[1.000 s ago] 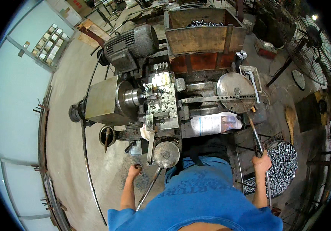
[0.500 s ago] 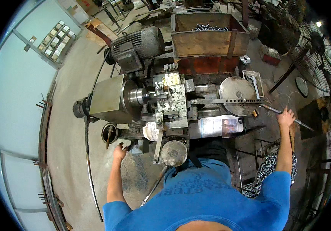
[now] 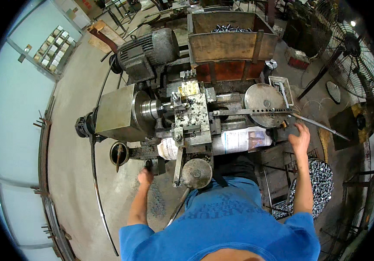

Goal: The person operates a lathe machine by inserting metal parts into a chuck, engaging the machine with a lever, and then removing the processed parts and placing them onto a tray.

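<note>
In front of me stands a small lathe-like machine with a round steel chuck (image 3: 151, 108) at its left and a chip-covered slide (image 3: 191, 114) in the middle. My left hand (image 3: 145, 176) is at a dark block (image 3: 155, 166) below the machine's left front; its fingertips are hard to make out against it. My right hand (image 3: 299, 138) is in the air with its fingers apart and nothing in it. Just above that hand is a long metal lever (image 3: 322, 126), joined to a flat perforated bar (image 3: 256, 112) that crosses a round plate (image 3: 263, 96).
A deep bin (image 3: 226, 45) holding small metal parts stands behind the machine, beside a motor (image 3: 148, 50). Near my right arm is a container heaped with metal parts (image 3: 319, 187). A pot with a brush (image 3: 119, 155) sits at left; a caged fan (image 3: 352, 48) stands at far right.
My right hand has let go of the lever and moved left and down toward me. My left hand has shifted slightly right and down, against the dark block. The view has shifted slightly.
</note>
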Action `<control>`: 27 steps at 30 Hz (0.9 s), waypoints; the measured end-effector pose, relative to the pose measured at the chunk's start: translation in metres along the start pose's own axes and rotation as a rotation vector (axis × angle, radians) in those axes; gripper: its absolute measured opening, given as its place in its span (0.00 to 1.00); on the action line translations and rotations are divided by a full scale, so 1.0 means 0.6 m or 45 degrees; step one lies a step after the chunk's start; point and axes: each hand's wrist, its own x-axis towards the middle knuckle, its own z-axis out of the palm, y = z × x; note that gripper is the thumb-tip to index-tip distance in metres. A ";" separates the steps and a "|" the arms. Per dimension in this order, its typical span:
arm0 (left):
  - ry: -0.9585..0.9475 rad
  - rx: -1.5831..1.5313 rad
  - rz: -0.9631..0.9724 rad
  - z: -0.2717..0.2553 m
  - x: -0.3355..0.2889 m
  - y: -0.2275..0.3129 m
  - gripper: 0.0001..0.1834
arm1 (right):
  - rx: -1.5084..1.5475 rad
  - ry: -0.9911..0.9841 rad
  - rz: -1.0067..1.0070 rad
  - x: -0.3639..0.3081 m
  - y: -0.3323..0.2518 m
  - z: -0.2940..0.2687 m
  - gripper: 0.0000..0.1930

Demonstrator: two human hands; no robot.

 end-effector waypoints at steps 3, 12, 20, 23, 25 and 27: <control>-0.089 0.037 0.032 -0.044 0.003 0.026 0.18 | 0.236 -0.045 -0.120 0.065 -0.090 -0.008 0.23; -0.325 -0.368 -0.264 -0.149 -0.014 -0.026 0.26 | 0.759 -0.223 -1.055 0.142 -0.500 0.090 0.19; 0.728 -0.155 -0.592 -0.459 -0.086 -0.225 0.22 | -0.190 -0.871 -1.364 0.141 -0.688 0.180 0.14; 0.361 -0.440 -0.795 -0.367 -0.108 -0.213 0.26 | -0.207 -0.840 -1.404 0.143 -0.687 0.209 0.13; 0.477 -0.244 -0.759 -0.367 -0.133 -0.087 0.29 | -0.214 -0.869 -1.414 0.140 -0.682 0.217 0.13; 0.494 -0.226 -0.723 -0.384 -0.150 -0.023 0.29 | -0.217 -0.861 -1.440 0.136 -0.685 0.216 0.13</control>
